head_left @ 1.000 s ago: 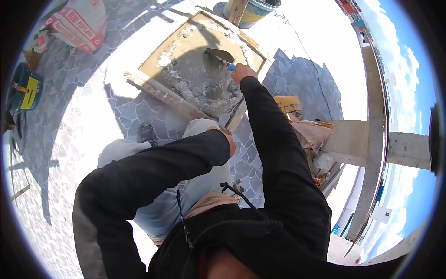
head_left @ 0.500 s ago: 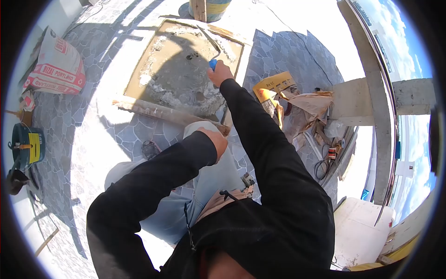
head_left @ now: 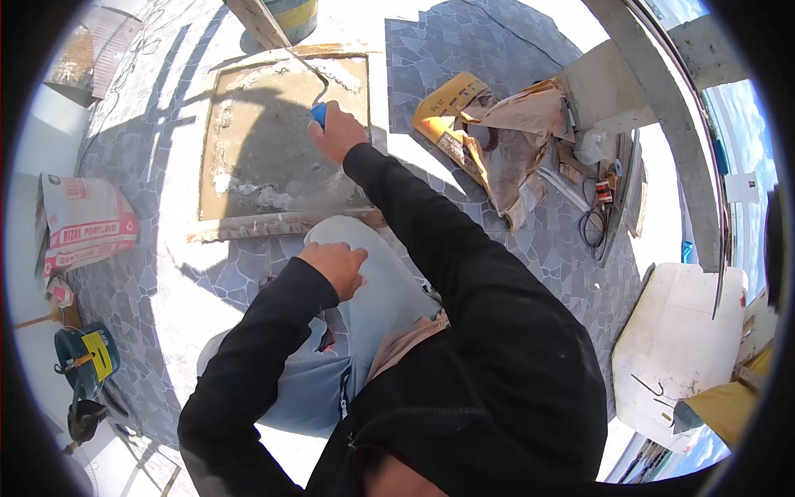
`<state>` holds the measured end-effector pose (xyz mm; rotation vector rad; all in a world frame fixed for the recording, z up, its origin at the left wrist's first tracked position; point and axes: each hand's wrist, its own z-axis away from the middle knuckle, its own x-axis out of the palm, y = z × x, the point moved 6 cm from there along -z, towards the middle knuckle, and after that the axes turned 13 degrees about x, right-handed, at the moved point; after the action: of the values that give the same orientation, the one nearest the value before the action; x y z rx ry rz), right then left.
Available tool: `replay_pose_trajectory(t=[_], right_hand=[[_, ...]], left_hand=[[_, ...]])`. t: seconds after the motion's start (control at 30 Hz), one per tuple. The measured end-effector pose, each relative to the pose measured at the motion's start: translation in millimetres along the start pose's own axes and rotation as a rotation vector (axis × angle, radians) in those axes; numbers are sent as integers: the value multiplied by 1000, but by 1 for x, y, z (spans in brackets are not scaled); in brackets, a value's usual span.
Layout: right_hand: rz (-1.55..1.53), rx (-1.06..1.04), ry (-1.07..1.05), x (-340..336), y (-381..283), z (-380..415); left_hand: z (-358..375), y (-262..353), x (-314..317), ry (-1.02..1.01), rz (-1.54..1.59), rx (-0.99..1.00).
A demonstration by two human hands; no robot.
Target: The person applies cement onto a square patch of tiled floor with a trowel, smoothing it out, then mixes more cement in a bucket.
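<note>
My right hand (head_left: 339, 132) is closed around the blue handle (head_left: 318, 113) of a trowel (head_left: 321, 81). Its thin bent metal neck reaches up over a wooden frame (head_left: 273, 225) filled with wet grey cement (head_left: 290, 141). The blade looks edge-on, so its outline is hard to make out. Rough, lumpy patches line parts of the cement's edge, and a shadow falls across its middle. Over my bent knee (head_left: 364, 240), my left hand (head_left: 335, 269) has its fingers loosely bent and apart, with nothing visible in it.
At the left stand a Portland cement bag (head_left: 89, 224) and a dark green container (head_left: 87, 354). A bucket (head_left: 286, 21) and a wooden post (head_left: 255, 21) are beyond the frame. Right of it lie a torn yellow paper bag (head_left: 451, 112), scraps and cable (head_left: 592, 225). A white plastic container (head_left: 679, 348) sits lower right.
The view has shifted, moving the frame left in the picture. My right hand has moved with the trowel toward the far side of the cement. My left hand has drawn back over the knee.
</note>
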<state>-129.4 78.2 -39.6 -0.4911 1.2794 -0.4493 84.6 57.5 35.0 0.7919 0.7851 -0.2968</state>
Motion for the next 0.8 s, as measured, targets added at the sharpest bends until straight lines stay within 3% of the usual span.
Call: replay_pose_trajectory(t=[0.07, 0.2, 0.27, 0.3, 0.4, 0.57, 0.63, 0.7, 0.8], right_hand=[[-187, -59, 104, -28, -12, 13], [-105, -122, 70, 25, 46, -11], [136, -93, -159, 44, 67, -16], [31, 9, -131, 22, 64, 7], [-74, 60, -41, 21, 85, 23], [-202, 42, -46, 16, 144, 35], [-387, 141, -16, 10, 182, 53], [-318, 287, 198, 4, 220, 76], [-343, 424, 164, 30, 286, 87]], left_hand=[[-4, 0, -2, 17, -19, -6], [-11, 7, 5, -4, -20, 18], [-11, 12, 2, -14, -56, 18], [-9, 14, 1, -23, -73, 16], [-6, 20, -3, 4, -42, 47], [-3, 17, -3, 5, -65, 37], [0, 17, 0, -1, -69, 33], [1, 17, -1, 15, -72, 55], [4, 17, -3, 15, -87, 46]])
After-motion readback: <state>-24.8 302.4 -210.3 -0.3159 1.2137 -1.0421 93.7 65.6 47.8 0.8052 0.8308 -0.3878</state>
